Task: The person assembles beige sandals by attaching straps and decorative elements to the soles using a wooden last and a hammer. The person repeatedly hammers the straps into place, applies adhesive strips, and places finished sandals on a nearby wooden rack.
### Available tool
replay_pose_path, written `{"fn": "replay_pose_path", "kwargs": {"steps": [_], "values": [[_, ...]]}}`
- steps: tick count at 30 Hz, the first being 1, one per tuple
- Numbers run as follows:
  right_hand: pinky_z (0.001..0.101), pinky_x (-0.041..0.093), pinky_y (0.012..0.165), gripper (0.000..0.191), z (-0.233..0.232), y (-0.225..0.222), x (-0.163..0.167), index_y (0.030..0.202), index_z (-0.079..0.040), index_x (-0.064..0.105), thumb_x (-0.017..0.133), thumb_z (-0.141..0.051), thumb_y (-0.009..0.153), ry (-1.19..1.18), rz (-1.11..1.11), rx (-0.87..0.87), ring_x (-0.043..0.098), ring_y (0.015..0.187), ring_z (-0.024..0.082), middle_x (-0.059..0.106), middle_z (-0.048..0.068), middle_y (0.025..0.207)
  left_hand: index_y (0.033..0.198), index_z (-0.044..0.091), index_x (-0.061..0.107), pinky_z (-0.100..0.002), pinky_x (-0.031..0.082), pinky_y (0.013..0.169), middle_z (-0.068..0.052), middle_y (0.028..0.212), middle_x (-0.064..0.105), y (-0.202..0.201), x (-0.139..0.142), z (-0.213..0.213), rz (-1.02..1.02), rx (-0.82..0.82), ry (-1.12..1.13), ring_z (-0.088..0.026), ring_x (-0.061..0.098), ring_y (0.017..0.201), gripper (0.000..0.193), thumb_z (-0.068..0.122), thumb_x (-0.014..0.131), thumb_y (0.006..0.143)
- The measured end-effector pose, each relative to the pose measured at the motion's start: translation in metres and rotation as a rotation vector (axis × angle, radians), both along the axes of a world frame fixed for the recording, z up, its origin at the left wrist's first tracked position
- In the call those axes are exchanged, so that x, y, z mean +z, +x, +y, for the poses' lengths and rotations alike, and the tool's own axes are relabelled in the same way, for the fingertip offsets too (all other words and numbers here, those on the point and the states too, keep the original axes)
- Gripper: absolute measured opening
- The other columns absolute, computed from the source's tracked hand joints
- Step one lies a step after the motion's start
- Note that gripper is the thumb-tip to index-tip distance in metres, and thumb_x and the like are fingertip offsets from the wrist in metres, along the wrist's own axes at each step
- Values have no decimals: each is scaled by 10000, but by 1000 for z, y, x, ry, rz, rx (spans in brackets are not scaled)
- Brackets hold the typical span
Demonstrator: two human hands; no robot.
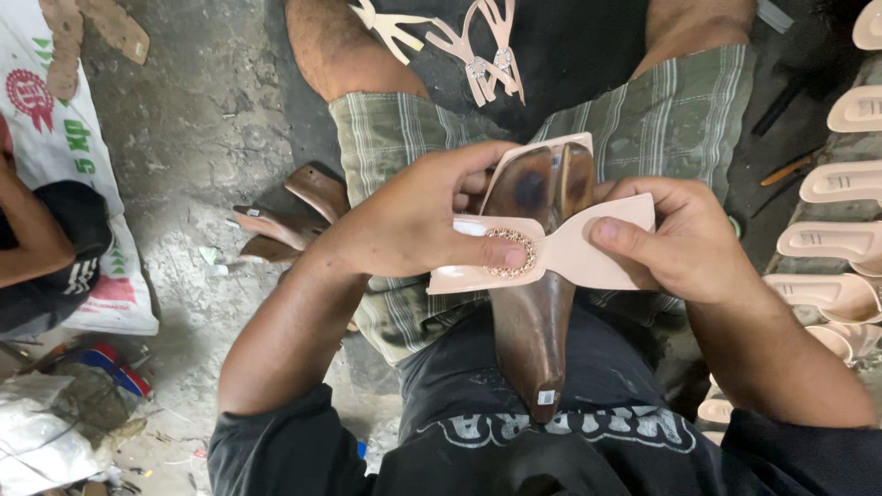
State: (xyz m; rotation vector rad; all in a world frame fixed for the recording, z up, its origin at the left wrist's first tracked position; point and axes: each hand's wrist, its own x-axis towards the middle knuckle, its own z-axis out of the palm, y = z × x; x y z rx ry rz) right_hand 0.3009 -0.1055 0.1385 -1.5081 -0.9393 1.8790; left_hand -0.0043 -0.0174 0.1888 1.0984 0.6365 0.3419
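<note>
A brown wooden shoe last [537,321] rests on my lap, its pale insole facing up. A beige sandal strap [570,250] with a round rhinestone ring [511,253] lies across it. My left hand [413,216] grips the strap's left end, thumb pressing on the ring. On the other side, my right hand [684,243] pinches the strap's right end between thumb and fingers. Both hands stretch the strap over the last.
Several beige insoles [841,241] are lined up at the right. Loose strap pieces [478,46] lie on dark cloth ahead. Brown sole pieces [294,216] sit on the concrete floor at left. Another person's arm [28,234] and a printed sack [64,138] are at far left.
</note>
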Motion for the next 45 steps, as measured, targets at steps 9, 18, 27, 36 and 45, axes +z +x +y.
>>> {"fn": "replay_pose_path", "kwargs": {"steps": [9, 18, 27, 36, 45], "values": [[225, 553, 698, 189, -17, -22, 2, 1091, 7, 681, 716, -125, 960, 135, 144, -148, 688, 803, 79, 735, 41, 933, 1378, -12, 554, -309, 614, 963, -87, 1165, 729, -5, 18, -8, 78, 19, -3, -153, 725, 1076, 709, 183, 906, 794], [226, 556, 676, 161, -13, -35, 0, 1059, 18, 712, 666, -122, 992, 90, 108, -124, 683, 783, 65, 736, 31, 879, 1374, -34, 546, -327, 593, 925, -108, 1117, 725, -9, 17, -10, 71, 56, -227, -164, 703, 1048, 715, 46, 900, 758], [259, 574, 733, 159, -10, -44, -14, 1066, -5, 671, 730, -111, 963, 61, 424, -252, 691, 835, 109, 736, 71, 946, 1396, -27, 531, -335, 581, 974, -97, 1155, 712, -8, 11, -10, 33, 6, -175, -160, 690, 1088, 733, 72, 906, 775], [327, 538, 987, 274, -36, -42, 8, 1160, 55, 678, 634, -147, 980, 357, -38, -157, 670, 1140, 189, 679, 168, 1292, 1443, 35, 545, -330, 619, 985, -85, 1195, 739, 4, 21, -8, 110, -68, 162, -167, 744, 1113, 721, 242, 883, 840], [307, 553, 924, 555, -9, 8, 15, 1340, 81, 624, 781, -280, 950, 213, 306, -26, 686, 1042, 180, 719, 124, 1166, 1522, 77, 429, -326, 647, 921, -82, 1364, 620, 29, 20, -2, 5, -17, 97, -187, 737, 1128, 889, 339, 864, 793]]}}
